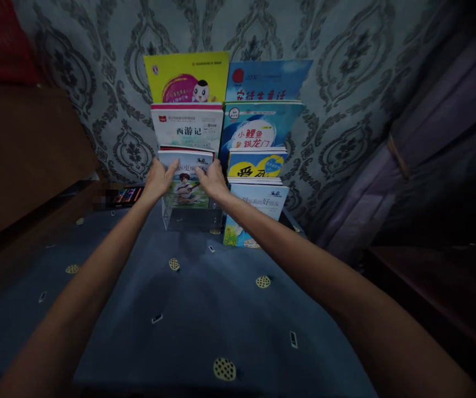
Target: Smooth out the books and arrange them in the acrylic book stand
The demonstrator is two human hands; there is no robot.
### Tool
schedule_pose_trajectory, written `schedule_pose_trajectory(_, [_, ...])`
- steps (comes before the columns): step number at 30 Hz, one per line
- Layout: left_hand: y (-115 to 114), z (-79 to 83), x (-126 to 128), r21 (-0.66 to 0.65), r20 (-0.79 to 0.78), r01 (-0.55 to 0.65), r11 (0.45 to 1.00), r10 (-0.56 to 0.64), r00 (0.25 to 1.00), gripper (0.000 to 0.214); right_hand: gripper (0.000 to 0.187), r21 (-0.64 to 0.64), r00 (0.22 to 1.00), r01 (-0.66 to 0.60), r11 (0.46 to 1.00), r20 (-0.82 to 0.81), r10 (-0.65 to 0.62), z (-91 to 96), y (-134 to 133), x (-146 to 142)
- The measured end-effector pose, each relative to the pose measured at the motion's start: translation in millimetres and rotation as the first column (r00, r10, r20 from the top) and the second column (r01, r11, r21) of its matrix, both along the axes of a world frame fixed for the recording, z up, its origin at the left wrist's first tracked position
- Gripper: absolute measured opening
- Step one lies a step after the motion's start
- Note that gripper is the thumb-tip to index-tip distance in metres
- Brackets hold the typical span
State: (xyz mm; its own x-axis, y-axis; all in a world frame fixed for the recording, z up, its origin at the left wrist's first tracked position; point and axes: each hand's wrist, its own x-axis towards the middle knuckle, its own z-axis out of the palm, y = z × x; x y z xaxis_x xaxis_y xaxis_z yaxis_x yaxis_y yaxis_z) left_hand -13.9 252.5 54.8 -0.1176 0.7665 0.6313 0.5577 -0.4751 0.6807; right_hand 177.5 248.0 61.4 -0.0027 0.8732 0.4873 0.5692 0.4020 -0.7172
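Both my hands grip a thin book (pixel 190 190) whose pale cover shows a child with a guitar. My left hand (pixel 162 176) holds its left edge, thumb on the cover. My right hand (pixel 213 179) has the right edge the same way; the fingers behind are hidden. The book stands upright at the front of a clear stepped rack (pixel 171 221). Behind it rise a white book (pixel 188 130) and a taller yellow book (pixel 188 72). In the right column stand a light blue book (pixel 258 202), a yellow-and-blue book (pixel 258 164), a teal book (pixel 258 124) and a blue book (pixel 268 77).
A blue cloth (pixel 130 309) with pineapple prints covers the table. Patterned wallpaper (pixel 341 110) is close behind the books. At the left are a brown panel (pixel 22 155) and a dark device with a lit screen (pixel 127 195). A tied purple curtain (pixel 403 138) hangs at the right.
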Motion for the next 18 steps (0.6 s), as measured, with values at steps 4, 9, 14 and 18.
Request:
schedule_pose_trajectory(4, [-12, -4.6, 2, 0.032, 0.013, -0.114, 0.993, 0.114, 0.993, 0.056, 0.036, -0.027, 0.999, 0.049, 0.998, 0.024, -0.049, -4.5, -12, -3])
schedule_pose_trajectory(9, [-16, -11.4, -3, 0.087, -0.001, -0.049, 0.995, 0.049, 0.999, 0.041, 0.033, -0.075, 0.998, 0.033, 0.997, 0.052, -0.029, -13.4, -21, -2])
schedule_pose_trajectory(14, [-13, -12.0, -5, 0.072, 0.001, -0.029, 0.997, 0.029, 1.0, 0.026, 0.033, -0.085, 0.998, 0.03, 0.996, 0.064, -0.024, -16.2, -22, -4])
schedule_pose_trajectory(18, [-10, -7.3, -2, 0.051, -0.01, -0.099, 0.994, 0.1, 0.995, 0.019, 0.031, -0.078, 0.997, 0.036, 0.996, 0.076, -0.03, -12.2, -21, -7])
